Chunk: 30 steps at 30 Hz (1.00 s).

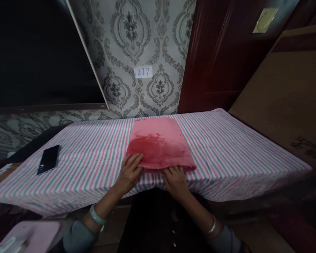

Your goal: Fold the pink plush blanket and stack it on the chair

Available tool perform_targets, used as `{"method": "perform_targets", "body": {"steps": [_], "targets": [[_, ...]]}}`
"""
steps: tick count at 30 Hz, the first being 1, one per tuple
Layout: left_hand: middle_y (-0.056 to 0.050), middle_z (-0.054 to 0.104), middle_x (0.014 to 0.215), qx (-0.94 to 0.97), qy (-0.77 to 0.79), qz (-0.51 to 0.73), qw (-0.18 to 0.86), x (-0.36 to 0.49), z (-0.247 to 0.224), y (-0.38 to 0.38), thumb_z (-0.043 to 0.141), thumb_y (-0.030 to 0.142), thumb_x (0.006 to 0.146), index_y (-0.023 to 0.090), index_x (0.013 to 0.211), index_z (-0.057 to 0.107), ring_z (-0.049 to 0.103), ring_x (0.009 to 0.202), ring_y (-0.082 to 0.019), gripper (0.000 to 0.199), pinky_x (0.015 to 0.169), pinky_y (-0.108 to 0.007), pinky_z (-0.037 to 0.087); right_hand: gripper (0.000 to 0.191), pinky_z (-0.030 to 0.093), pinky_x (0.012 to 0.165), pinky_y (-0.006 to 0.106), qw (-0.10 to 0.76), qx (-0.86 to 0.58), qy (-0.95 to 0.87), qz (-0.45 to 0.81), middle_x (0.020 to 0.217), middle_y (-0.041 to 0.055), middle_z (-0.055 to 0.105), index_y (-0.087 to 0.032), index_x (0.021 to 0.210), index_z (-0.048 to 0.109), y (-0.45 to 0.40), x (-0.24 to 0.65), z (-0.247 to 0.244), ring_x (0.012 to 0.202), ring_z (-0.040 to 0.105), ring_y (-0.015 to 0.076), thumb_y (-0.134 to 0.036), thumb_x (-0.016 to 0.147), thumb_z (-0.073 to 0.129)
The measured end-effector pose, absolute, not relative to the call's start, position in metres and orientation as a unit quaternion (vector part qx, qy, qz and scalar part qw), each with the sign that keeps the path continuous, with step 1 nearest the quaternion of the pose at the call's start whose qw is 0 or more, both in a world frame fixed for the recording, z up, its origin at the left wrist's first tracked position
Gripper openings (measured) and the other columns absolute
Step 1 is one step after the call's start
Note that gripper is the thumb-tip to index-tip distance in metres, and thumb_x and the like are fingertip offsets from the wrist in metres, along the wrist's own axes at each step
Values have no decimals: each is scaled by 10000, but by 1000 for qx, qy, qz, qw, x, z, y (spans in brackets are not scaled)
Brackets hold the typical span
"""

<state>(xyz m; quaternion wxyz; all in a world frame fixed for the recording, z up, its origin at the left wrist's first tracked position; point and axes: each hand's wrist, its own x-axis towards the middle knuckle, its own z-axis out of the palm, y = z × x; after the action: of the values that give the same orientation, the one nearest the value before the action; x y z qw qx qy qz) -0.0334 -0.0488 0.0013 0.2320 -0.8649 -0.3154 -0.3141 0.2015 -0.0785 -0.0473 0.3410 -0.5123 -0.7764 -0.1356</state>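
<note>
Table covered in a pink-and-grey striped cloth (238, 153), black smartphone (48, 160) lying flat toward the left end, pink towel (158, 140) with a darker wet-looking patch mid-table at the near edge.

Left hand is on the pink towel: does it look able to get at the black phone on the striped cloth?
Probably yes. The left hand rests on the pink towel, and the phone lies to its left on the striped tablecloth. Nothing visible stands between them, though the hand would have to leave the towel.

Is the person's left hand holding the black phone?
No, the left hand rests on the near edge of the red towel, and the phone lies apart on the striped cloth.
</note>
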Motion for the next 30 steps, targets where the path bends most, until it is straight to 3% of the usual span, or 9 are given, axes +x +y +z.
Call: {"method": "perform_targets", "body": {"steps": [3, 8, 12, 15, 19, 26, 30], "targets": [[-116, 679, 1264, -883, -280, -331, 178, -36, 16, -47, 593, 186, 890, 207, 830, 666, 590, 1190, -275, 97, 1027, -485, 460, 125, 338, 818, 366, 367, -501, -772, -136, 916, 62, 695, -211, 944, 688, -78, 203, -55, 883, 533, 237, -163, 884, 590], [-70, 736, 990, -864, -335, -373, 33, -19, 58, 15, 482, 225, 950, 200, 917, 674, 681, 943, -190, 196, 860, -332, 538, 153, 294, 766, 339, 428, -481, -755, -126, 840, 36, 671, -229, 882, 666, -75, 201, -65, 833, 503, 219, -174, 922, 529], [-81, 745, 1054, -847, -472, -245, -25, 14, 84, 112, 469, 226, 938, 173, 1016, 714, 686, 998, -203, 262, 902, -304, 516, 199, 283, 761, 330, 469, -465, -741, -121, 792, 24, 652, -239, 840, 646, -72, 198, -70, 790, 493, 208, -193, 950, 486], [-100, 717, 1185, -839, -521, -154, -20, 41, 88, 174, 467, 223, 946, 173, 1112, 705, 658, 1103, -212, 295, 947, -300, 493, 219, 273, 747, 328, 482, -464, -734, -115, 767, 16, 644, -249, 823, 633, -71, 196, -75, 761, 491, 205, -208, 961, 468], [-155, 717, 1149, -830, -549, -102, -9, 71, 76, 223, 465, 281, 967, 136, 1066, 720, 672, 1064, -237, 309, 914, -314, 502, 277, 263, 721, 332, 488, -464, -728, -130, 708, 8, 631, -260, 781, 617, -67, 195, -85, 699, 490, 200, -249, 984, 428], [-162, 705, 1129, -837, -543, -60, 27, 103, 57, 254, 443, 373, 995, 140, 971, 759, 657, 1086, -259, 393, 926, -329, 486, 99, 325, 761, 328, 451, -459, -751, -150, 741, -5, 673, -281, 869, 654, -65, 202, -90, 724, 558, 194, -302, 923, 573], [-174, 690, 1141, -843, -532, -61, 50, 109, 47, 258, 446, 348, 1002, 134, 1017, 749, 626, 1151, -272, 371, 990, -349, 456, 127, 332, 760, 329, 457, -466, -746, -134, 745, -4, 668, -283, 884, 663, -68, 200, -89, 723, 567, 189, -303, 931, 547]]}}
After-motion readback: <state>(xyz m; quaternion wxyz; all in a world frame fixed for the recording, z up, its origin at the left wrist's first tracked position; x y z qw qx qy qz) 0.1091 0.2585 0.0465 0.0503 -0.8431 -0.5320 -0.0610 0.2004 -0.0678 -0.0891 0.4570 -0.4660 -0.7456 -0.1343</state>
